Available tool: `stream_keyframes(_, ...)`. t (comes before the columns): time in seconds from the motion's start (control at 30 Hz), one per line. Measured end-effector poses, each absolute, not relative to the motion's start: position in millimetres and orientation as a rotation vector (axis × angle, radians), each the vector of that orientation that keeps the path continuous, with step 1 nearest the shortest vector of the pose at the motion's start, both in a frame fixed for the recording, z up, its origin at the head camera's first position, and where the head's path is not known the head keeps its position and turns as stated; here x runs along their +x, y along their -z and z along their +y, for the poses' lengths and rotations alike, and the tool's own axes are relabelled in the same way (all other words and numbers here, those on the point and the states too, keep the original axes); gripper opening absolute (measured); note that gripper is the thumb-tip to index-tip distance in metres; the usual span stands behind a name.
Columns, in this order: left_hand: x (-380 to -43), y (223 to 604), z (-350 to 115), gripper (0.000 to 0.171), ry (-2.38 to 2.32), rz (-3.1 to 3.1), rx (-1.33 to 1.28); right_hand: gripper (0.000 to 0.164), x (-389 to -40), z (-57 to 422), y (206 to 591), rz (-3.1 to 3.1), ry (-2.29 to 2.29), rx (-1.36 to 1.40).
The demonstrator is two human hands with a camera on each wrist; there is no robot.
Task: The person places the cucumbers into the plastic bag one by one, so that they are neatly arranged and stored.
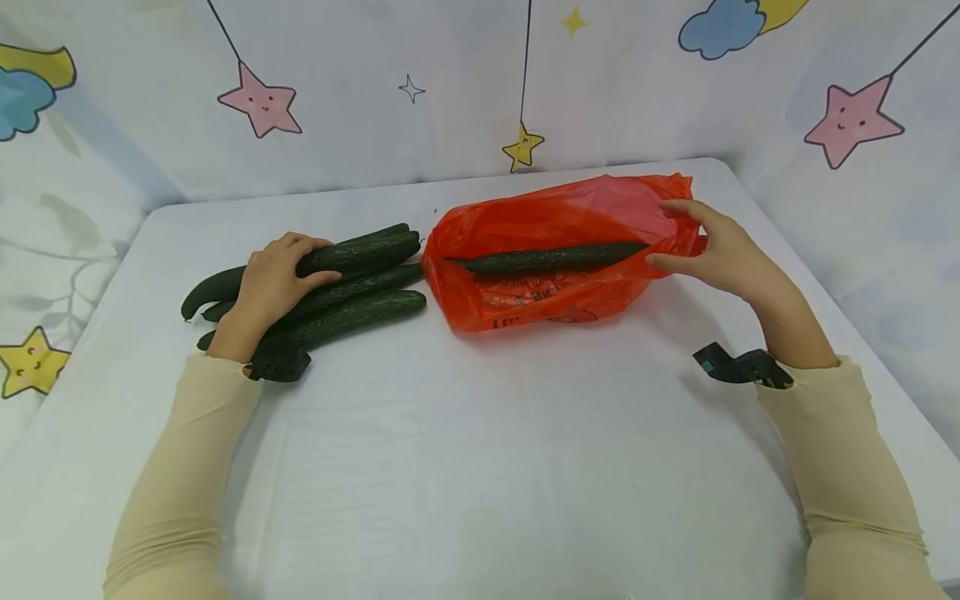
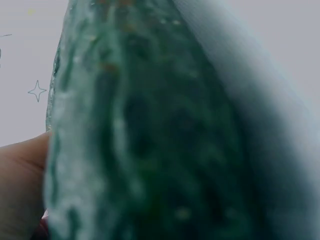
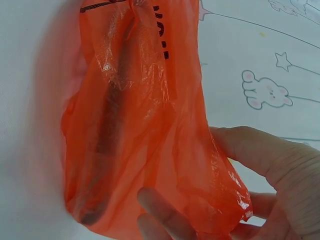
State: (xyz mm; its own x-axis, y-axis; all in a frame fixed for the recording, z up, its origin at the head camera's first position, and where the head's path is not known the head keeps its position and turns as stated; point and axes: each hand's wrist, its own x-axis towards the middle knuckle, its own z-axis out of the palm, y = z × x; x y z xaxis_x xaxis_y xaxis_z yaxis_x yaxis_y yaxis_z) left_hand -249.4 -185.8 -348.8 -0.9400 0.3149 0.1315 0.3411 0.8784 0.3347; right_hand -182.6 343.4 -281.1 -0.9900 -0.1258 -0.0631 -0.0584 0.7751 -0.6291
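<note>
At the left of the head view several dark green cucumbers (image 1: 352, 321) lie in a pile. My left hand (image 1: 273, 279) grips the uppermost cucumber (image 1: 371, 252), with the thumb along its near side. In the left wrist view a blurred cucumber (image 2: 145, 125) fills most of the picture and hides most of the fingers. A red plastic bag (image 1: 525, 312) lies spread at the back, with one cucumber (image 1: 555, 258) in it. At the bag's right end my right hand (image 1: 723, 250) holds its edge. Some fingers show through the film in the right wrist view.
The cucumbers and bag rest on a white-covered table (image 1: 480, 450). Behind it hangs a white backdrop (image 1: 450, 50) printed with stars and clouds. The pile's right tips lie close to the bag's left end.
</note>
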Motion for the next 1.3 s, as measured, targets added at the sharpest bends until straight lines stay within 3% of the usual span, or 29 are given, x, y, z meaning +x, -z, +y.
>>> stream_keyframes(1.3, -259.8, 332.6, -193.0, 0.053, 0.674, -2.823, -0.696, 0.078, -186.3, 343.2, 285.1, 2.84, 0.998, -0.145)
